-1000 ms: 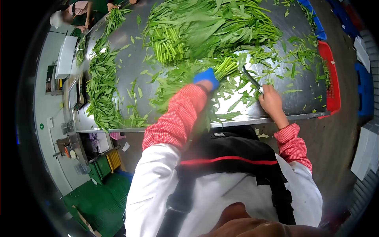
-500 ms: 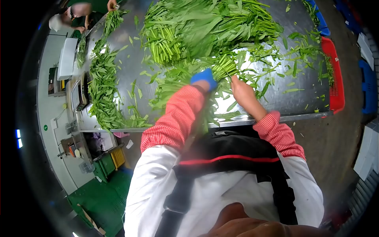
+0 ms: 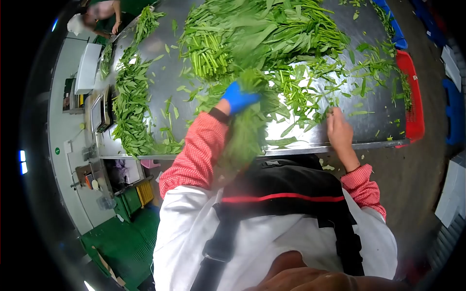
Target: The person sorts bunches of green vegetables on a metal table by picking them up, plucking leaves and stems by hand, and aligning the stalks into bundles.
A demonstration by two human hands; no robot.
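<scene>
My left hand (image 3: 240, 98), in a blue glove, is closed around a bunch of water spinach (image 3: 242, 133). The bunch is blurred by motion, its leaves hanging down over the table's near edge. Farther right, my bare right hand (image 3: 341, 128) has its fingers curled together near the table edge. What it holds, if anything, I cannot make out; loose trimmings lie at its fingertips. Beyond both hands is a big heap of water spinach (image 3: 272, 34), with cut stem ends showing at its left. Short stems and leaves (image 3: 301, 92) are scattered between my hands.
The metal table (image 3: 167, 89) carries a row of greens (image 3: 132, 106) along its left side. A scale (image 3: 101, 112) stands at the left edge. At the right end are a red crate (image 3: 414, 97) and a blue crate (image 3: 395, 24). Another person (image 3: 99, 14) is at the far left.
My left hand has moved left and lifted the bunch, its stems swinging away from my right hand. My right hand has moved right, away from the bunch. The other person's hand has drawn back.
</scene>
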